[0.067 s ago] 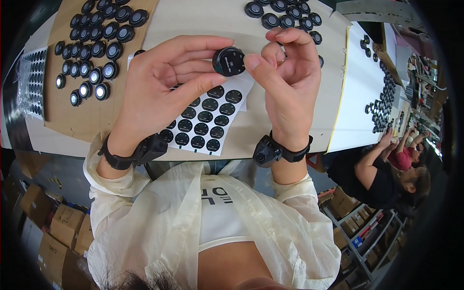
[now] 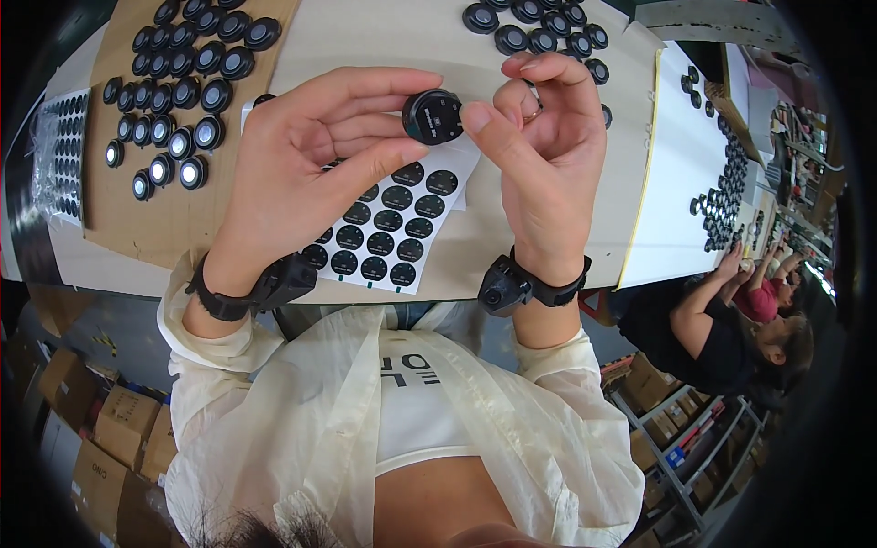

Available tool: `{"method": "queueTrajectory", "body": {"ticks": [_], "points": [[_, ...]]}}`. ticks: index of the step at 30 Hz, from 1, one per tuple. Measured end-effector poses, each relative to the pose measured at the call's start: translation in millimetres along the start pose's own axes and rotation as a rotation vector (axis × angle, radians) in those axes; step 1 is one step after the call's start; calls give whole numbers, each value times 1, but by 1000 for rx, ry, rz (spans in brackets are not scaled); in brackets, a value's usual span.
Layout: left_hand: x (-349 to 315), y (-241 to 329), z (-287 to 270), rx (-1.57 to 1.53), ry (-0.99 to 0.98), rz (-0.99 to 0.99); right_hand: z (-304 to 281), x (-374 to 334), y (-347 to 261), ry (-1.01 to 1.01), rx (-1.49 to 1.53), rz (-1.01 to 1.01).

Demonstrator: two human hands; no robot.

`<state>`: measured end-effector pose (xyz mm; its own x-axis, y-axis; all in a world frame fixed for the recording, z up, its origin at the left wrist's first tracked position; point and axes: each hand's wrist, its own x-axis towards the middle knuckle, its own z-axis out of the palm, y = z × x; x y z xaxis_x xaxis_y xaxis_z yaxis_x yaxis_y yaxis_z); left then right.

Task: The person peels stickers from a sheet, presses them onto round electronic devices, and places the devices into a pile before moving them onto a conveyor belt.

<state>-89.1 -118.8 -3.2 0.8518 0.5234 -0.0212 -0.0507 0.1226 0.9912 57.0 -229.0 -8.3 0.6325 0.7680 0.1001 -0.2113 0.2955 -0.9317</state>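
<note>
My left hand (image 2: 290, 169) grips a round black part (image 2: 433, 117) by its rim, between thumb and fingers. The part's dark face carries a round label with small pale markings and is turned up toward me. On the other side, my right hand (image 2: 546, 173) has its thumb tip at the part's right edge, seemingly touching it. Its fingers are bent and apart from the thumb, with nothing visible between them. Below the hands lies a white sheet of round black stickers (image 2: 388, 222), partly covered by my left hand.
Several black round parts with pale centres (image 2: 181, 142) stand on a cardboard sheet (image 2: 128, 215) at left. More black parts (image 2: 542, 40) sit at the far side. Another sticker sheet (image 2: 69, 155) lies far left. A co-worker (image 2: 722, 329) sits at right beside a white work surface (image 2: 671, 210).
</note>
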Motion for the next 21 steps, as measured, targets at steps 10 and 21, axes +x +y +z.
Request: {"method": "queueTrajectory", "body": {"ticks": [10, 21], "points": [[-1, 0, -2, 23, -19, 1, -3, 2, 1, -24, -31, 11], [-3, 0, -2, 137, -27, -2, -2, 1, -7, -46, -176, 86]]}}
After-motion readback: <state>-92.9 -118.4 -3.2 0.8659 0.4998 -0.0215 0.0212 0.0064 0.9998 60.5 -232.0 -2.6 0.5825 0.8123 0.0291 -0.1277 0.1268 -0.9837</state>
